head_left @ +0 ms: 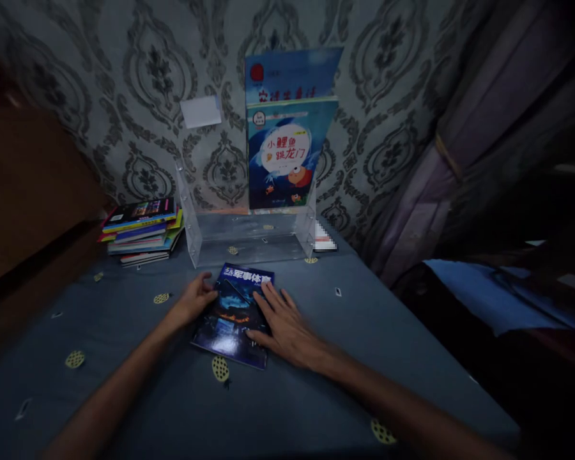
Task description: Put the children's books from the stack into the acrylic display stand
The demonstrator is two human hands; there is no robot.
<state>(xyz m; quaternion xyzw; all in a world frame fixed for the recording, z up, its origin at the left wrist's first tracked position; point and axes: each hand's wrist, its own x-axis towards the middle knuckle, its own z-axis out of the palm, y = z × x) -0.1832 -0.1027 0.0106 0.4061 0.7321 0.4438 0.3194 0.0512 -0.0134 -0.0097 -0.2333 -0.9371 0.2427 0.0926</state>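
Patterned wallpaper [138,70] is backing a blue-grey bed [124,383] where I'm working. Book stack [141,231] is sitting far left. My left hand [194,299], fingers curled, is gripping the dark book's [232,316] left edge; it's lying flat before the clear stand [249,236]. My right hand [285,326], fingers spread, is pressing on its right side.
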